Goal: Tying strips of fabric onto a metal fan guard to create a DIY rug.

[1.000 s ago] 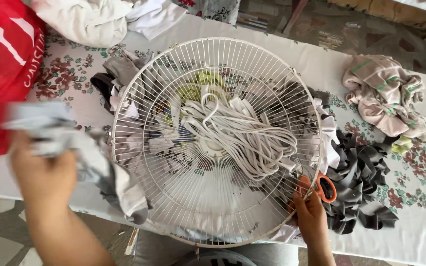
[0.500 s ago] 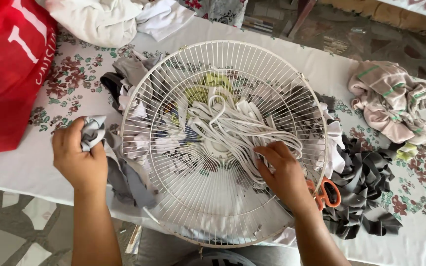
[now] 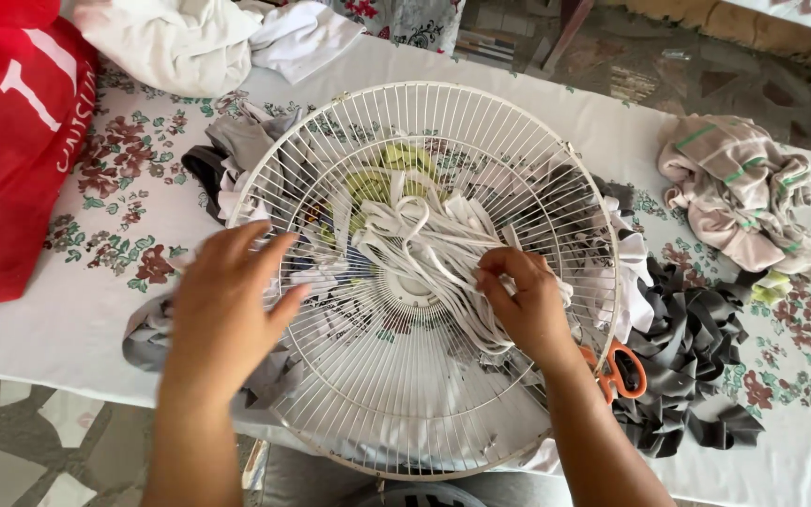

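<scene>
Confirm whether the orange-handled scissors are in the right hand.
No: the scissors lie on the table beside the right hand's wrist, while its fingers pinch white fabric strips.

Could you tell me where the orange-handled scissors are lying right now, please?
In the head view, the orange-handled scissors lie on the table's right side, just behind the right hand's wrist, between the white fan guard and the dark grey fabric strips.

Two hands over a white wire fan guard (image 3: 424,272) on a floral tablecloth (image 3: 96,244): right hand (image 3: 527,305) pinches white fabric strips (image 3: 424,235), left hand (image 3: 222,310) rests spread on the rim.
</scene>
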